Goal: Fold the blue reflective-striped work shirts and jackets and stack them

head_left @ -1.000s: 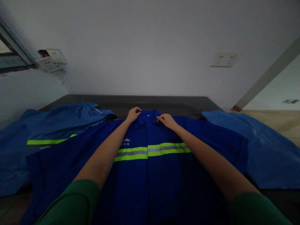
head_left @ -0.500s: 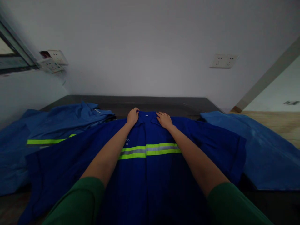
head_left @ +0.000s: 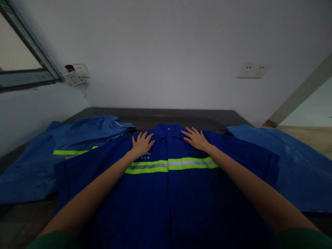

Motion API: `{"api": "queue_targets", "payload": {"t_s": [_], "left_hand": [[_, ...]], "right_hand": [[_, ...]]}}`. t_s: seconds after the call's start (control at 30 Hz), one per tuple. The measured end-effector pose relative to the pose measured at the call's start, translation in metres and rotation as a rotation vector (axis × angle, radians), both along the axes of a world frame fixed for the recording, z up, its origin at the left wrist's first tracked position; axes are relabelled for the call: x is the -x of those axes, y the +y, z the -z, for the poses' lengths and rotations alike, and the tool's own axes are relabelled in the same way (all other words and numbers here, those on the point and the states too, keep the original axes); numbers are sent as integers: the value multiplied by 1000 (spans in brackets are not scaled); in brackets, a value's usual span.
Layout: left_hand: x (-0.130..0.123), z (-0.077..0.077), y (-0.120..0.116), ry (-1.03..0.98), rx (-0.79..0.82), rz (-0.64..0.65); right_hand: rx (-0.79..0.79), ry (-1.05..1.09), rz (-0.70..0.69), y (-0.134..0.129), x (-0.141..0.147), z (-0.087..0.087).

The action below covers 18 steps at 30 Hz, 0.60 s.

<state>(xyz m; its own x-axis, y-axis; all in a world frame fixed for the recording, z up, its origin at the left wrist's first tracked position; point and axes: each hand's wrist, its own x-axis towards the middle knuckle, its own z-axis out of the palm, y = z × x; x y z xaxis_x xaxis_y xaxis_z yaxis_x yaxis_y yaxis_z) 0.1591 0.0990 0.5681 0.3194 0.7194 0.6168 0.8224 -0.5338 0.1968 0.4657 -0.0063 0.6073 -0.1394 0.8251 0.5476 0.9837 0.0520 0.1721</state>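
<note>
A dark blue work jacket (head_left: 153, 193) lies front side up and spread out, its collar away from me and its sleeves stretched to both sides. Across the chest runs a yellow-green and silver reflective band (head_left: 181, 164). My left hand (head_left: 141, 144) rests flat with fingers spread on the upper chest, just above some small white print. On the other side of the collar (head_left: 169, 129), my right hand (head_left: 197, 139) lies open on the shoulder area, fingers apart. Neither hand grips the cloth. The jacket's lower part runs out of view beneath my arms.
Lighter blue garments lie on both sides: a crumpled one with a yellow-green stripe (head_left: 64, 138) at left, and blue cloth (head_left: 293, 162) at right. The dark table (head_left: 181, 113) meets a white wall with sockets (head_left: 254, 70). A window frame (head_left: 28, 77) is at upper left.
Both hands have moved off the collar edges, outward and slightly toward me, and their fingers have spread flat. The view has shifted a little to the left.
</note>
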Motion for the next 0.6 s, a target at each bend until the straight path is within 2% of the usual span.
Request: {"api": "queue_targets", "payload": {"t_s": [0.07,0.13,0.37,0.47,0.6], "left_hand": [[14,14,0,14,79,-1],[21,20,2,27,101,4],[34,15,12,152,44,124],[40,9,20,90,36,162],[53,-8,36,-69,-139,130]], "right_hand": [[58,10,32,-10,-8,11],[76,30,73,-15,-11,22],[61,86,140,-24,-1,45],[48,122,109,-28,0,40],[-109,217,41,-28,-14,13]]}}
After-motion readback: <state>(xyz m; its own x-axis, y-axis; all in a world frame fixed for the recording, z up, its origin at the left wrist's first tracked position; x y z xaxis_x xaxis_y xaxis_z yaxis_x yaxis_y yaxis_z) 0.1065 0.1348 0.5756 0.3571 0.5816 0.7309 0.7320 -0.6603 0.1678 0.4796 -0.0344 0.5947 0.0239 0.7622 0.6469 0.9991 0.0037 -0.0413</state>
